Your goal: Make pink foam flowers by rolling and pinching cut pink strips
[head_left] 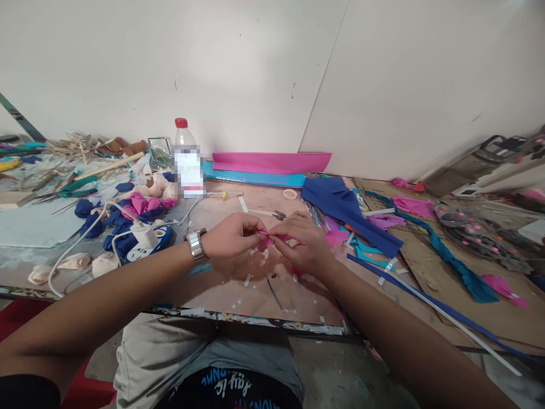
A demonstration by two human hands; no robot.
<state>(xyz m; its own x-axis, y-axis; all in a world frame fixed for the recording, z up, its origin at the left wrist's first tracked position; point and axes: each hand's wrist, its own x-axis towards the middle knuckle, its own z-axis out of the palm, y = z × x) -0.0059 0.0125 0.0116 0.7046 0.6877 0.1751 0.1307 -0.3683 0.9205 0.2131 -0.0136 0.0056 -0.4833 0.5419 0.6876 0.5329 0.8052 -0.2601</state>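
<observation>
Both hands meet over the middle of the worktable (238,289). My left hand (232,236), with a metal watch on the wrist, pinches one end of a small pink fabric piece (267,240). The fingers of my right hand (304,241) are closed on the other end of the same piece. The piece is mostly hidden between the fingers. Small scissors (277,215) lie just beyond the hands.
A clear bottle (186,162) with a red cap stands at the back. Blue, pink and cream fabric flowers (128,218) and a white power strip (147,236) lie left. Blue fabric (349,210), pink and teal sheets (272,165), strips and scraps lie right.
</observation>
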